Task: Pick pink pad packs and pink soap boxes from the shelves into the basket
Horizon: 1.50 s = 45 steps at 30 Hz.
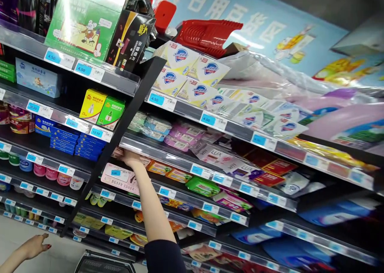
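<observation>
My right hand (pixel 129 158) is stretched up to the third shelf, just under its clear price rail (pixel 156 149). Its fingertips rest on a pinkish pack (pixel 117 153) at the shelf's left end, and the rail and pack hide the fingers, so the grip cannot be made out. Soap packs (pixel 159 168) lie beside it, with a pink card sign (pixel 118 177) just below. My left hand (pixel 35 245) hovers low at the bottom left over the pale floor, fingers loosely curved and apart, holding nothing.
Tilted shop shelves fill the view: white soap boxes (pixel 192 79) on top, LUX packs (pixel 214 156), and blue boxes (pixel 64 141) and jars (pixel 21 123) in the left bay. A black upright (pixel 120 133) splits the bays. A dark basket rim (pixel 103 263) is at the bottom edge.
</observation>
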Tool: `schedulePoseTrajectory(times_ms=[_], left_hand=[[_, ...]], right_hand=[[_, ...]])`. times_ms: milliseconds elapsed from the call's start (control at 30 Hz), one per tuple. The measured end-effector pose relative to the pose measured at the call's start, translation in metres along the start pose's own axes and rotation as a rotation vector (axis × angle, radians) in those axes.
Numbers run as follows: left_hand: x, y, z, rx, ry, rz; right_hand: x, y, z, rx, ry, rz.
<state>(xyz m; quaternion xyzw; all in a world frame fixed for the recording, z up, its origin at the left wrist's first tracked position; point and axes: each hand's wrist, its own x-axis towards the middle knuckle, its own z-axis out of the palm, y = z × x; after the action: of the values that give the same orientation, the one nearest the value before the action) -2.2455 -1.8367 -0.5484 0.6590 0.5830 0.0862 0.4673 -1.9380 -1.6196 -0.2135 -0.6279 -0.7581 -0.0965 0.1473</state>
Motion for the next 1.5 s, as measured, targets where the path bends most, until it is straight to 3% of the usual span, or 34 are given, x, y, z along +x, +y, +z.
schedulePoseTrajectory(times_ms=[167, 367, 567, 733, 800, 900, 1000, 1067, 1267, 1500], left_hand=[[0.007, 0.015, -0.005, -0.012, -0.025, 0.066], [0.015, 0.054, -0.011, -0.031, -0.054, 0.166], [0.001, 0.129, -0.045, -0.204, 0.005, 0.389], [-0.033, 0.211, -0.079, -0.309, 0.114, 0.661], [-0.047, 0.241, -0.086, -0.351, 0.256, 0.785], [-0.062, 0.275, -0.093, -0.338, 0.474, 0.946], [-0.071, 0.291, -0.100, -0.266, 0.469, 1.091], [-0.073, 0.293, -0.103, -0.272, 0.409, 1.141], [-0.074, 0.287, -0.104, -0.268, 0.528, 1.151], [-0.077, 0.290, -0.105, -0.203, 0.520, 1.214]], right_hand=[[-0.018, 0.003, 0.005, 0.042, 0.147, -0.032], [-0.059, 0.017, 0.021, 0.155, 0.513, -0.054], [-0.088, 0.022, 0.035, 0.317, 0.956, 0.037], [-0.127, -0.002, 0.027, 0.663, 1.136, -0.047], [-0.144, -0.017, 0.023, 0.903, 1.093, -0.073], [-0.165, -0.040, 0.019, 1.283, 0.813, -0.006], [-0.181, -0.058, 0.020, 1.593, 0.461, 0.065], [-0.188, -0.068, 0.022, 1.672, 0.362, 0.072], [-0.193, -0.080, 0.032, 1.592, 0.336, 0.080], [-0.191, -0.076, 0.041, 1.560, 0.373, 0.045]])
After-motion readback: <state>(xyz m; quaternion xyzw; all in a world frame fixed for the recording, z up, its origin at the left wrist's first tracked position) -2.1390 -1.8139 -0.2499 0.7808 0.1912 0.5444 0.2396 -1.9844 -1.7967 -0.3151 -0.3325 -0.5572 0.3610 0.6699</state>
